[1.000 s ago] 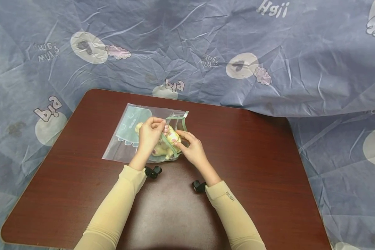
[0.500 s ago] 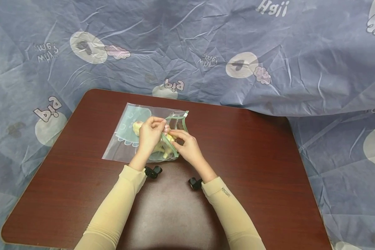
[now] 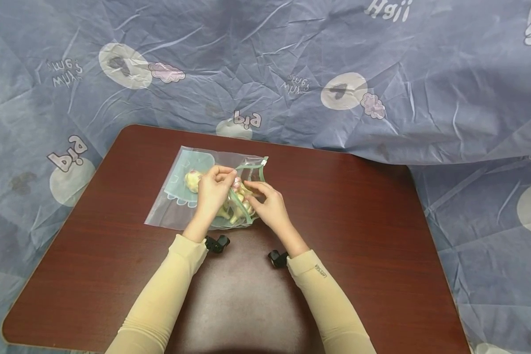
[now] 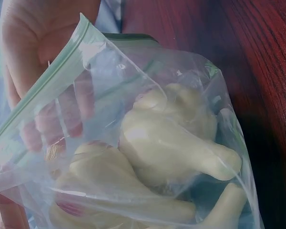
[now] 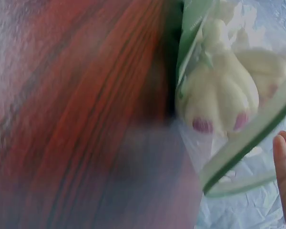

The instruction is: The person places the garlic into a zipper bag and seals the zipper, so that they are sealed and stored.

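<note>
A clear zip bag [image 3: 163, 214] with a green zip strip and a pale teal print lies on the table, its mouth to the right. Inside are several pale garlic bulbs [image 4: 167, 138] with purple marks; one garlic bulb [image 3: 192, 181] shows left of my left hand. My left hand [image 3: 212, 191] pinches the upper edge of the bag's mouth and hides part of the contents. At the mouth, my right hand [image 3: 270, 206] has thumb and fingers apart with nothing between them. In the left wrist view its fingers [image 4: 69, 107] show through the plastic.
The brown wooden table [image 3: 358, 236] extends well to the right of the bag. Behind it hangs a blue-grey printed cloth [image 3: 265, 64]. Small black cameras [image 3: 218, 244] sit at both wrists.
My right hand moved left into the bag's mouth with a garlic bulb, let it go, then drew slightly back with fingers spread. The leftmost bulb shifted left. My left hand stayed put.
</note>
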`<act>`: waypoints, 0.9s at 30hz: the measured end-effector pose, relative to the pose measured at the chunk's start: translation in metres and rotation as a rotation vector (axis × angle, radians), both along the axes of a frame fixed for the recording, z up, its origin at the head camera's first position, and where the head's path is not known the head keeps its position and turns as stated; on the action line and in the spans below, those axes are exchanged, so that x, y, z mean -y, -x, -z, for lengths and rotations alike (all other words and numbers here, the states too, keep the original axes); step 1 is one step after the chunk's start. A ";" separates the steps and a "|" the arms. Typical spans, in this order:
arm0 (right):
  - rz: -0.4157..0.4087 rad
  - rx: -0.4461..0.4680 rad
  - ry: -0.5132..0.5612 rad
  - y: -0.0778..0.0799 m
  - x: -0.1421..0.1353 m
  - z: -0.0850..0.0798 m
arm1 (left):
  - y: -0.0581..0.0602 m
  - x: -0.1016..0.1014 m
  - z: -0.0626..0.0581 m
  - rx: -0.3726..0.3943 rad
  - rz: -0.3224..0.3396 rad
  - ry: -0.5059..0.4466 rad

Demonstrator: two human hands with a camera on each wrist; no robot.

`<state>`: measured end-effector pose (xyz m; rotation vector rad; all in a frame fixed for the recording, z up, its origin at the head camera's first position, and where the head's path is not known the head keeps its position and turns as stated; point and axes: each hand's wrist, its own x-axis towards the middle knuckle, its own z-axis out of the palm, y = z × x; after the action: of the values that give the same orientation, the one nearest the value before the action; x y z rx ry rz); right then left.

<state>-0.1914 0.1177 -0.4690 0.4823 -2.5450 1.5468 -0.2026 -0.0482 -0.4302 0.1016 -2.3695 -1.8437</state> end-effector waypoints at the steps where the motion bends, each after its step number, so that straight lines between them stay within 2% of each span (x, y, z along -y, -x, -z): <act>1: 0.023 -0.012 0.022 0.000 -0.002 0.000 | 0.000 0.000 0.000 0.001 -0.002 0.000; 4: 0.111 -0.036 0.054 0.001 -0.009 -0.002 | 0.000 0.000 0.000 0.000 -0.008 0.000; 8: 0.230 -0.017 0.058 0.004 -0.019 0.000 | 0.000 0.000 0.000 -0.003 -0.012 0.001; 12: 0.297 0.015 0.044 0.005 -0.028 0.006 | 0.000 0.001 -0.001 -0.004 -0.014 0.007; 21: 0.362 0.069 0.023 0.002 -0.039 0.018 | 0.000 0.001 -0.001 -0.019 -0.014 0.019; 27: 0.358 0.136 0.013 0.000 -0.042 0.027 | -0.001 0.002 -0.001 -0.010 -0.011 0.011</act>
<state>-0.1918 0.1599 -0.4960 -0.0827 -2.5348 1.5037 -0.2015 -0.0498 -0.4294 0.1031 -2.3676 -1.8212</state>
